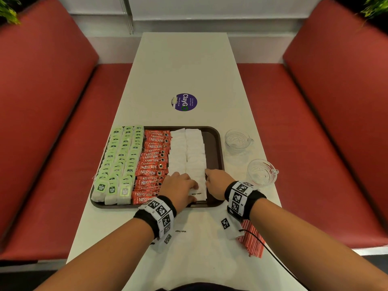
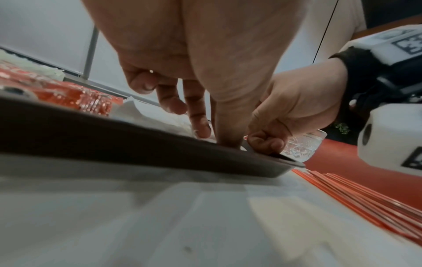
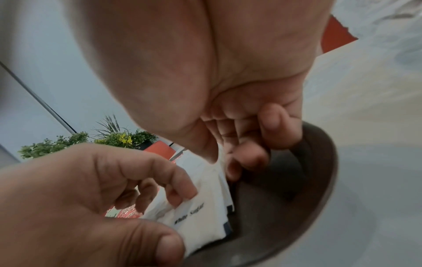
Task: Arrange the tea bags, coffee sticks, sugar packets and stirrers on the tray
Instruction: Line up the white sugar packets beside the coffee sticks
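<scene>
- Both forearms reach in from the near table edge, wrists banded with marker-printed cuffs; a loose sugar packet (image 1: 181, 231) lies on the white table (image 1: 184, 66) between them, stirrers (image 1: 252, 240) bundled under the right forearm.
- Left hand (image 1: 182, 189): fingers and thumb curled onto the nearest "White Sugar" packet (image 3: 200, 222) at the front of the right-hand sugar row (image 1: 196, 156). Pinching it, by the right wrist view. Likely seating it as the last shingle in the row.
- Right hand (image 1: 216, 183): index extended along the row's outer edge, the other fingers folded under, holding nothing. Probably acting as a fence to square the stack.
- Tray (image 1: 216, 152): tea bags (image 1: 120, 158) in three columns at left, coffee sticks (image 1: 153, 162) in the middle, sugar in two overlapped columns. A bare strip remains at right, presumably for the stirrers.
- Two glass cups (image 1: 238, 140) stand on the table right of the tray, apart from it.
</scene>
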Demonstrator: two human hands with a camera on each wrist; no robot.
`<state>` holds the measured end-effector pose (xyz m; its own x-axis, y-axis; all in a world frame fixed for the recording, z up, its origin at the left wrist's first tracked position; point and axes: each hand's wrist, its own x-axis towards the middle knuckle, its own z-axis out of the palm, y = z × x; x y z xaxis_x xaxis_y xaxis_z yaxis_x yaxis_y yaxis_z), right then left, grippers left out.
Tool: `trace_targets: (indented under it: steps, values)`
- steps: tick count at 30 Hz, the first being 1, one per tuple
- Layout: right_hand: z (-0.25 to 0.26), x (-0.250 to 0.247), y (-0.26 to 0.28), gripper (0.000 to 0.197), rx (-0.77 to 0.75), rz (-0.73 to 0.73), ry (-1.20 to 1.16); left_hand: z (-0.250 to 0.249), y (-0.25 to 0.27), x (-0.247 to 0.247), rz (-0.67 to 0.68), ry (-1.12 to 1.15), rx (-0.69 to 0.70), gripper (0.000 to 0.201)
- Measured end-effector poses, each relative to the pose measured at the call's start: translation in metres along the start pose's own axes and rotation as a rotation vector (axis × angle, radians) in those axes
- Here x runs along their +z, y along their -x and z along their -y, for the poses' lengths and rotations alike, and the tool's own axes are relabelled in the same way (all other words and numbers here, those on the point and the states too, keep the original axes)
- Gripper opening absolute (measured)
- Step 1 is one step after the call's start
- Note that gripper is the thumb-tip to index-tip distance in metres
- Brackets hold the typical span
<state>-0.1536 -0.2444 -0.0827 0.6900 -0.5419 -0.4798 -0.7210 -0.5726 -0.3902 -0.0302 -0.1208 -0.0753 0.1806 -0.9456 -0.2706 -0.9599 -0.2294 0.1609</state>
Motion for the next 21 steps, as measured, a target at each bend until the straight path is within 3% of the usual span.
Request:
trace_targets:
  steps: [4, 9, 14, 21]
  values:
    - [0.002, 0.001, 0.002, 0.023, 0.013, 0.005, 0.010, 0.004, 0.003, -0.004, -0.028, 0.057, 0.026, 0.038]
    - [0.006, 0.000, 0.021, 0.038, -0.020, -0.133, 0.002, 0.023, 0.023, -0.018, -0.177, 0.183, 0.063, 0.023]
    - [0.027, 0.008, 0.049, 0.036, -0.182, -0.049, 0.054, 0.036, 0.058, -0.017, 0.003, 0.085, 0.090, 0.023]
    - [0.052, 0.044, 0.069, 0.045, -0.291, 0.113, 0.296, 0.025, 0.094, 0.018, 0.156, -0.057, 0.091, 0.055]
